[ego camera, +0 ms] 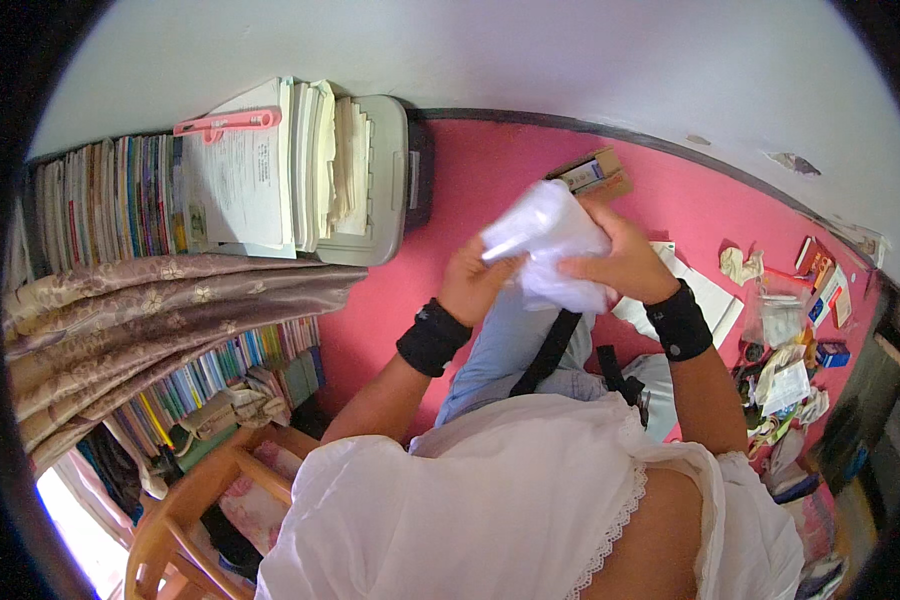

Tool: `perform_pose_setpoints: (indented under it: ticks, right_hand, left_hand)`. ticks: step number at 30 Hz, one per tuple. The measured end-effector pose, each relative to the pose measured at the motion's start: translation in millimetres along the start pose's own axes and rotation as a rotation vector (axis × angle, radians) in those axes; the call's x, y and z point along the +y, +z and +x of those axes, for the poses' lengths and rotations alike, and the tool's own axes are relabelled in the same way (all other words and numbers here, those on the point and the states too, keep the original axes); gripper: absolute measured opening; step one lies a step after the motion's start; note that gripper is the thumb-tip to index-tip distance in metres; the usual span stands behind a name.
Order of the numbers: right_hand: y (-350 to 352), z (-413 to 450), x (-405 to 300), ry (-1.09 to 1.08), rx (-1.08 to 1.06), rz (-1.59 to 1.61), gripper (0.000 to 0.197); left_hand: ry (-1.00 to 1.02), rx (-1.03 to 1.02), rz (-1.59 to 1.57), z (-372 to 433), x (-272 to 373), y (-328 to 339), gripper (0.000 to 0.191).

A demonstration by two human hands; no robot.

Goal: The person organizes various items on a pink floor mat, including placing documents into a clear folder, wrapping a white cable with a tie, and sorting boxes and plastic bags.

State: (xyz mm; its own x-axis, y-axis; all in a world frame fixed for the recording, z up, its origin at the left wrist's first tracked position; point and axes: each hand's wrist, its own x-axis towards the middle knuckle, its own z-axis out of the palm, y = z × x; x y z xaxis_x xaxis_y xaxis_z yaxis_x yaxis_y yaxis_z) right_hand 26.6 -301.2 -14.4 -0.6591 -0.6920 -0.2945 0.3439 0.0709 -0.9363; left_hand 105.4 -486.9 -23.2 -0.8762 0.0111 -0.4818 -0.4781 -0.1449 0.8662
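Observation:
A crumpled bundle of white, shiny, partly see-through plastic (544, 240) is held up in front of me, above my legs in light blue jeans. My left hand (476, 279) grips its left edge, with the thumb on top. On the bundle's right side my right hand (626, 259) is closed round it, its thumb pressing on the front. What is inside the plastic cannot be told. Both wrists wear black bands. Just beyond the bundle lies an open cardboard box (607, 176) with packets in it, and white paper sheets (709, 296) lie to the right.
A lidded storage bin (379, 180) bears stacked papers (319, 165) and a pink plastic item (229, 122). Rows of books (112, 202) and a patterned curtain (195, 300) are at left. A wooden chair (169, 525) stands lower left. Small boxes, bags and cables clutter the pink surface (480, 157) at right.

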Motion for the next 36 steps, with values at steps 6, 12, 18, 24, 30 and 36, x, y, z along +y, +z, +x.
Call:
perform_pose_setpoints:
  ticks: [6, 12, 18, 24, 30, 36]
  right_hand:
    - [32.8, 15.0, 35.5, -0.032, 0.174, 0.083, 0.036]
    - [53.5, 24.4, 43.7, -0.04, 0.359, -0.215, 0.03]
    - [58.2, 31.5, 31.1, -0.027, 0.384, -0.392, 0.032]
    - [57.9, 45.8, 39.9, -0.193, 0.471, -0.197, 0.038]
    - [37.7, 18.0, 58.0, 0.034, 0.291, -0.153, 0.026]
    - [29.1, -30.5, 100.2, 0.163, 0.288, -0.183, 0.018]
  left_hand:
    - [-0.196, 0.151, -0.545, -3.0, -0.1, 3.1, 0.031]
    - [-0.122, 0.176, -0.599, -9.4, -22.5, 5.8, 0.033]
    - [-0.103, 0.315, -0.593, 2.4, -19.5, 5.8, 0.037]
    - [0.06, 0.613, -0.382, 55.3, -26.7, -33.8, 0.037]
    - [0.403, 1.114, -0.286, 133.4, 16.7, -97.5, 0.045]
    - [0.53, 1.414, 0.253, 180.4, 29.6, -135.4, 0.036]
